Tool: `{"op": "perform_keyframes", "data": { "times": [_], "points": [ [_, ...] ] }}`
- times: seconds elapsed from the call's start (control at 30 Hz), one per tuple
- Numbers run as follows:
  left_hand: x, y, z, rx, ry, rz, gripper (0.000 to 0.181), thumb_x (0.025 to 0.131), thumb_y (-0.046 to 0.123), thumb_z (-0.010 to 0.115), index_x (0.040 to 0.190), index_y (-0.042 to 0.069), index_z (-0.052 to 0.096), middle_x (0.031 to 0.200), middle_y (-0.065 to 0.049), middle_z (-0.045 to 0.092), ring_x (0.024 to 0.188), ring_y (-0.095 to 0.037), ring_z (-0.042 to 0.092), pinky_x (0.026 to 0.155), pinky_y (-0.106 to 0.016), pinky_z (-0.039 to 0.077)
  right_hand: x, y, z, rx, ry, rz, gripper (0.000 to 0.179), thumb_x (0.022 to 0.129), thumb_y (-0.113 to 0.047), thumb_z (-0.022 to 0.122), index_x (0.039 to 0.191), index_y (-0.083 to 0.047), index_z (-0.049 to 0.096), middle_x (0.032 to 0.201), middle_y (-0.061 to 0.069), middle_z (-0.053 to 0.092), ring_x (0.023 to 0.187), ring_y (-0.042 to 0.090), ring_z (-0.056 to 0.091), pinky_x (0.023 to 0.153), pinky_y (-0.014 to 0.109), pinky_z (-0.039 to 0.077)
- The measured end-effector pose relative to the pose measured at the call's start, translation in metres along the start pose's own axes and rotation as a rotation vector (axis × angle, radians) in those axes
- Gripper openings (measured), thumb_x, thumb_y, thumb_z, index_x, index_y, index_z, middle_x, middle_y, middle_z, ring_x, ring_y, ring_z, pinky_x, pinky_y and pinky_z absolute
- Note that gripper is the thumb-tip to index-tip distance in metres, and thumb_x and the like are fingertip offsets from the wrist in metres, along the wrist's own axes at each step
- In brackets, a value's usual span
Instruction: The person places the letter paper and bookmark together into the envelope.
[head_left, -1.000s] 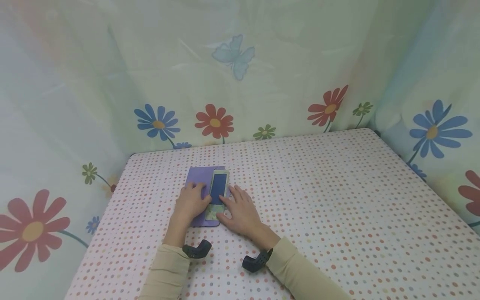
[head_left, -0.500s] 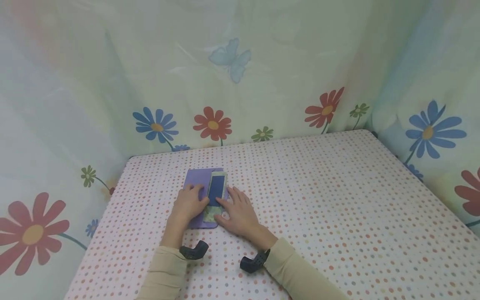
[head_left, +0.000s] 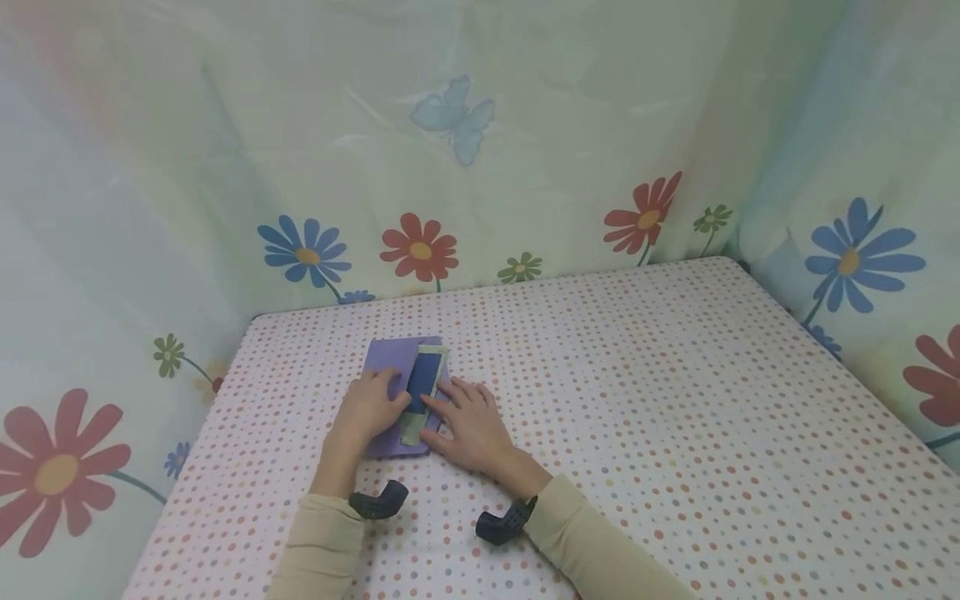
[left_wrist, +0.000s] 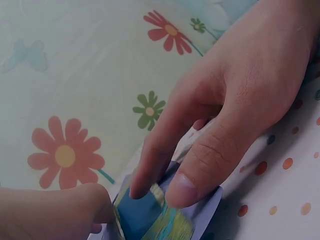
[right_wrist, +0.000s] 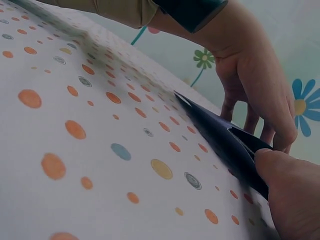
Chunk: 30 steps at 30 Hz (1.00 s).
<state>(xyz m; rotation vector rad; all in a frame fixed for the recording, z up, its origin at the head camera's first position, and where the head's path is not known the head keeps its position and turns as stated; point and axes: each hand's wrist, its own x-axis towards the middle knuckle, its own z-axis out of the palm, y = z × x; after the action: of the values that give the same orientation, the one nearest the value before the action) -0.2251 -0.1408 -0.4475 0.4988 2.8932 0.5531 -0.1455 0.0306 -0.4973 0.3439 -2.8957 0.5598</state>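
Observation:
A purple folder [head_left: 386, 357] lies on the dotted tabletop in the head view. Over its right part is a flat card [head_left: 427, 371] with a dark blue panel and a green-yellow patterned border. My left hand [head_left: 366, 408] pinches the folder's inner flap, thumb at the flap's edge, and the flap stands partly raised over the card's left side. My right hand [head_left: 472, 427] rests on the right side, index finger and thumb extended onto the card. In the left wrist view, those right fingertips [left_wrist: 182, 190] touch the card's patterned part. The right wrist view shows the folder [right_wrist: 220, 137] edge-on and dark.
The table is covered by a dotted cloth [head_left: 600, 375], which reaches far to the right of the hands. Behind it and at both sides hangs a curtain [head_left: 322, 150] with flowers and a butterfly. Black wrist devices [head_left: 380, 500] sit on both wrists.
The folder's flap has lifted and swung right with my left hand, covering part of the card's left side. My right hand stays by the card. The head view has shifted slightly.

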Motion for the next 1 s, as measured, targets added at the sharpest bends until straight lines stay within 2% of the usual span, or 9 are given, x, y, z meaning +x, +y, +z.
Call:
{"op": "perform_keyframes", "data": {
  "times": [0.17,0.3,0.43,0.53,0.67,0.87,1.0],
  "points": [
    [0.0,-0.002,-0.002,-0.012,0.016,0.005,0.056,0.087,0.035,0.056,0.136,0.009,0.05,0.134,-0.025,0.05,0.119,-0.048,0.049,0.096,-0.06,0.044,0.003,-0.002,-0.002,0.004,0.014,-0.019,0.056,0.09,-0.056,0.048,0.14,-0.029,0.047,0.15,0.002,0.041,0.142,0.027,0.031,0.113,0.059,0.021],
    [-0.002,-0.004,0.001,-0.002,0.019,0.003,0.055,0.086,0.035,0.057,0.135,0.009,0.051,0.132,-0.025,0.051,0.117,-0.048,0.05,0.094,-0.059,0.045,0.003,-0.004,-0.001,0.044,-0.006,0.035,0.057,0.091,-0.052,0.048,0.141,-0.025,0.046,0.149,0.004,0.041,0.142,0.026,0.031,0.114,0.056,0.021],
    [-0.002,-0.001,0.003,0.0,0.028,0.0,0.054,0.085,0.034,0.058,0.133,0.008,0.053,0.131,-0.026,0.051,0.119,-0.047,0.05,0.094,-0.059,0.046,0.012,-0.002,-0.001,0.073,-0.001,0.076,0.058,0.093,-0.043,0.049,0.143,-0.013,0.042,0.147,0.008,0.044,0.14,0.028,0.034,0.114,0.052,0.025],
    [-0.001,0.001,0.007,0.005,0.04,-0.006,0.055,0.084,0.034,0.058,0.133,0.009,0.054,0.131,-0.025,0.051,0.12,-0.046,0.049,0.092,-0.06,0.047,0.024,0.0,0.0,0.095,0.032,0.087,0.058,0.094,-0.035,0.051,0.142,-0.004,0.041,0.143,0.015,0.047,0.137,0.031,0.039,0.113,0.05,0.03],
    [-0.002,0.0,0.014,0.017,0.029,-0.031,0.055,0.085,0.036,0.057,0.133,0.011,0.054,0.132,-0.024,0.051,0.121,-0.045,0.049,0.088,-0.06,0.049,0.037,0.001,0.008,0.16,0.063,0.114,0.059,0.091,-0.029,0.055,0.139,0.003,0.041,0.137,0.02,0.051,0.131,0.034,0.045,0.11,0.049,0.035],
    [0.001,0.003,0.016,0.019,0.038,-0.029,0.054,0.085,0.038,0.057,0.133,0.012,0.054,0.132,-0.022,0.053,0.12,-0.044,0.05,0.087,-0.06,0.049,0.043,0.005,0.013,0.136,0.064,0.135,0.065,0.087,-0.033,0.06,0.142,-0.002,0.04,0.14,0.018,0.049,0.132,0.034,0.044,0.111,0.052,0.032],
    [0.005,0.001,0.008,0.014,0.055,-0.037,0.054,0.085,0.037,0.057,0.133,0.012,0.054,0.133,-0.021,0.052,0.121,-0.043,0.05,0.089,-0.06,0.048,0.049,0.006,0.012,0.155,0.076,0.089,0.066,0.087,-0.032,0.062,0.142,-0.005,0.04,0.141,0.02,0.047,0.133,0.035,0.041,0.112,0.052,0.03]
  ]
}}
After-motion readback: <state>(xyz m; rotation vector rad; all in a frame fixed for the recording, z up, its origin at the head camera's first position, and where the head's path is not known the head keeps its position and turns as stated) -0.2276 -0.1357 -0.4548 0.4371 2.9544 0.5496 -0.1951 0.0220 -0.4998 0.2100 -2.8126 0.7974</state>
